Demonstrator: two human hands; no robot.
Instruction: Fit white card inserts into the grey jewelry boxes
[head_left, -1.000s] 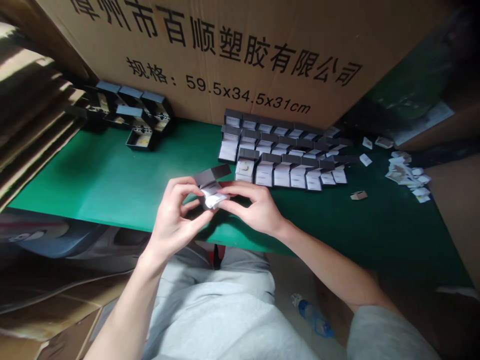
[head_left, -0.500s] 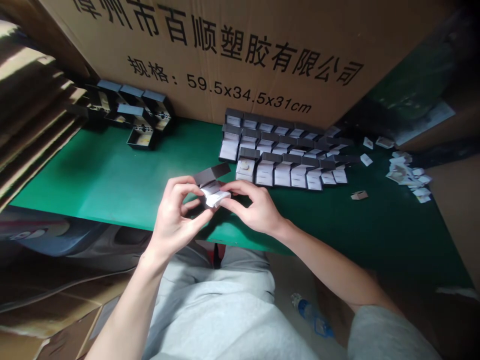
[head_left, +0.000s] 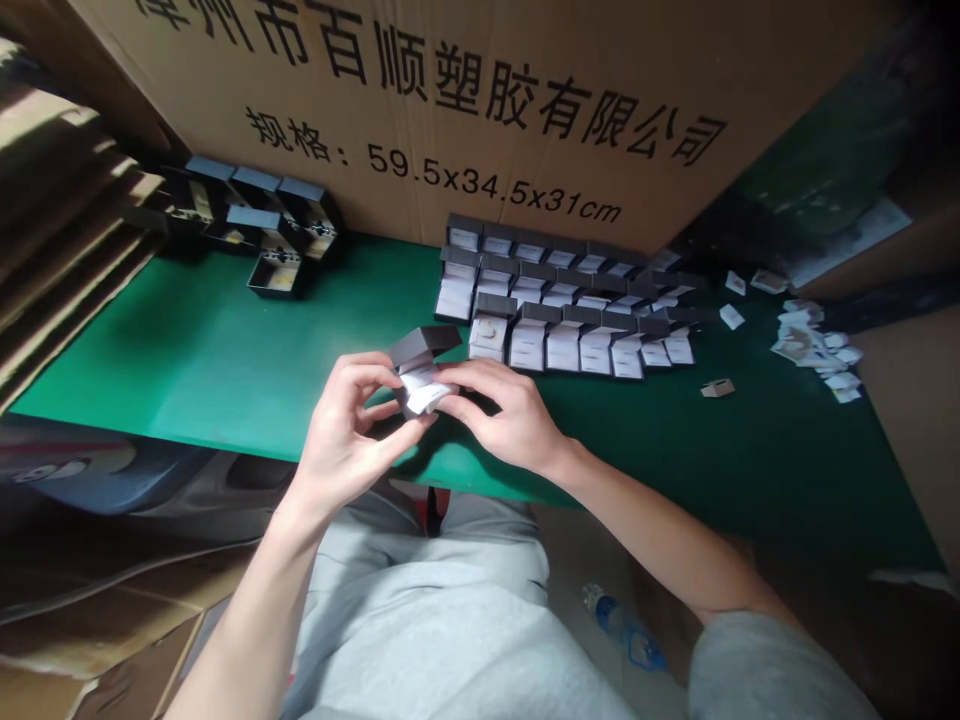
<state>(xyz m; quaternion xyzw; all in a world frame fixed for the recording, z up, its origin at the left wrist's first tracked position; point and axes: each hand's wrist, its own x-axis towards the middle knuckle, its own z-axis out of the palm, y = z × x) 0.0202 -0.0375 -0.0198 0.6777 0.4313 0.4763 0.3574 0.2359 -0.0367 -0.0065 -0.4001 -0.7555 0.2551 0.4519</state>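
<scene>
Between my hands, over the front part of the green table, is a small black jewelry box [head_left: 424,346] with its lid raised. My left hand [head_left: 351,425] grips the box from the left, thumb below and fingers along its side. A white insert pad [head_left: 427,397] sits tilted at the box's opening, partly covered by fingers. My right hand [head_left: 510,412] pinches the pad's right side between thumb and fingers. Just beyond stand rows of raised-lid black boxes with white pads [head_left: 564,350].
Several raised-lid black boxes [head_left: 276,275] without white pads stand at the back left of the green table [head_left: 187,370]. Loose white pads [head_left: 814,340] lie at the right, with one small beige piece [head_left: 718,388] nearer. A large printed carton [head_left: 420,130] rises behind.
The black box has turned slightly in my left hand, and the white pad sits a little lower and further left against it. Both hands keep their hold.
</scene>
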